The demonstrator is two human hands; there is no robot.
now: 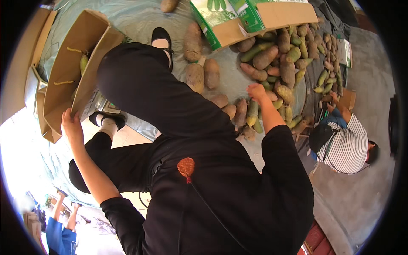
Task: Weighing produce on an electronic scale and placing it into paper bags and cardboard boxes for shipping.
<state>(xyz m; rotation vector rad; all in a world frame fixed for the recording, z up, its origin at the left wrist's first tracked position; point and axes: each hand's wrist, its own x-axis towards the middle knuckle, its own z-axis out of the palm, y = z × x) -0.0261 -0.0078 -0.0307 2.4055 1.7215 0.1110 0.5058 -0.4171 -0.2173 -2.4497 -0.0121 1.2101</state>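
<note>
My left hand [72, 126] grips the near edge of an upright open cardboard box [59, 100]. A yellow-green cucumber-like vegetable [83, 64] lies inside the box. Over the left edge of a large pile of brown and green long vegetables [264, 57], perhaps ripe cucumbers, I hold my right hand [257, 92]. Its fingers are curled, with nothing visible in them; whether it touches the pile I cannot tell. Beside my foot lie loose brown ones: one [193, 41] farther off, and two [195, 78] [211, 74] side by side.
Green and white cartons [248, 19] with open flaps stand behind the pile. At the right, a person in a striped shirt [346, 142] bends by more vegetables [329, 80]. Another person in blue [59, 236] shows at lower left. Plastic sheeting [140, 17] covers the floor.
</note>
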